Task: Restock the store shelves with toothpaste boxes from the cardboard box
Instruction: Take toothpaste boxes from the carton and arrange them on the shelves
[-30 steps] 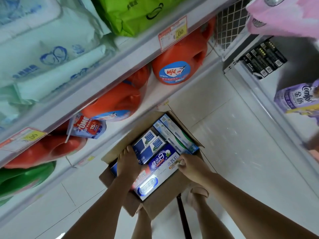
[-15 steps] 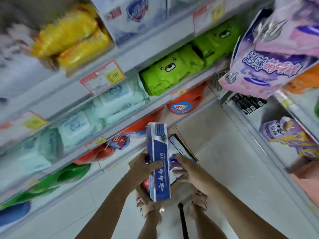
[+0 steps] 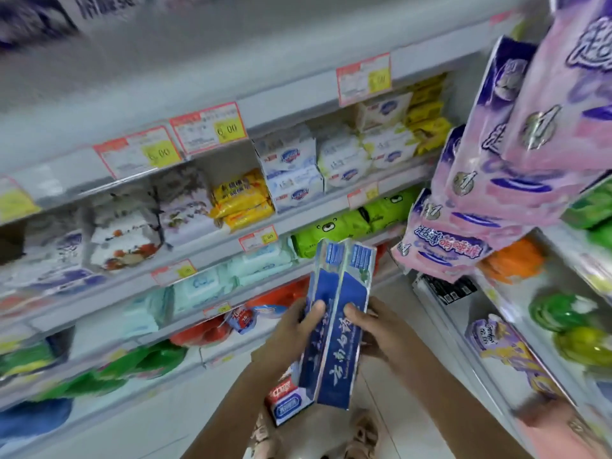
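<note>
While both hands brace load from opposite sides, left hand (image 3: 288, 332) wraps thumb over two long blue cardboard toothpaste boxes (image 3: 334, 286); right hand (image 3: 377, 329) grips other edge. Boxes upright, side by side, clear of white metal shelves (image 3: 291, 106), probably for carrying. Red-and-white carton (image 3: 286, 399) tucked beneath. Source cardboard box not visible.

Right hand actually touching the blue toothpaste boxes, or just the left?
Touching. The head view shows the right hand with its thumb lying across the front of the blue toothpaste boxes. The left hand grips them from the other side too.
</note>
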`<state>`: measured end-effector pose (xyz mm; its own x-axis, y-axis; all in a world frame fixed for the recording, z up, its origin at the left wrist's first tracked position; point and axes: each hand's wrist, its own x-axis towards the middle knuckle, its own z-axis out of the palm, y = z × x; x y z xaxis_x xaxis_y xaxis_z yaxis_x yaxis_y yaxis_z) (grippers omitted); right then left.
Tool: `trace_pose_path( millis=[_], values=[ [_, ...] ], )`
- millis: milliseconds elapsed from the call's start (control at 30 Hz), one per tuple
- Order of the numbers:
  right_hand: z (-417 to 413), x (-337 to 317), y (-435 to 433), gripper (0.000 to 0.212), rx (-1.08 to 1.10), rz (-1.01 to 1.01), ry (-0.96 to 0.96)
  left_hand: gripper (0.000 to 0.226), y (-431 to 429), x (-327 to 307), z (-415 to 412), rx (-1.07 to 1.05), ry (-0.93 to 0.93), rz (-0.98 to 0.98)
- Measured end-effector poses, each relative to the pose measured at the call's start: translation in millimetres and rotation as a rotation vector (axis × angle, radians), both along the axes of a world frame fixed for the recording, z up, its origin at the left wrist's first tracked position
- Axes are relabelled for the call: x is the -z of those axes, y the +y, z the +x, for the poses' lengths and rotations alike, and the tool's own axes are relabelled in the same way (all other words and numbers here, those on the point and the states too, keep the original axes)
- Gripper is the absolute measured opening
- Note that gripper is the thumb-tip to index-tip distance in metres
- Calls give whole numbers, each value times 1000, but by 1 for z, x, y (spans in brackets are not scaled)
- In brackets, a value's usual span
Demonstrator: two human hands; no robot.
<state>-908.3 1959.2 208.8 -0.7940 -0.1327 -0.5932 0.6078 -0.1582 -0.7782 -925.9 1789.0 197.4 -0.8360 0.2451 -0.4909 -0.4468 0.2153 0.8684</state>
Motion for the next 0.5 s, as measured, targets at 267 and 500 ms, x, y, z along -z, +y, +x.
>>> trace_pose_path(
  millis=[267,500],
  values=[
    [-10,-51,29,40,-20,-235,83,36,-1,-64,-3,-134,-94,199],
    [-14,-83,1,50,-175,-172,130,49,-24,-93,7,-165,-22,117]
  ],
)
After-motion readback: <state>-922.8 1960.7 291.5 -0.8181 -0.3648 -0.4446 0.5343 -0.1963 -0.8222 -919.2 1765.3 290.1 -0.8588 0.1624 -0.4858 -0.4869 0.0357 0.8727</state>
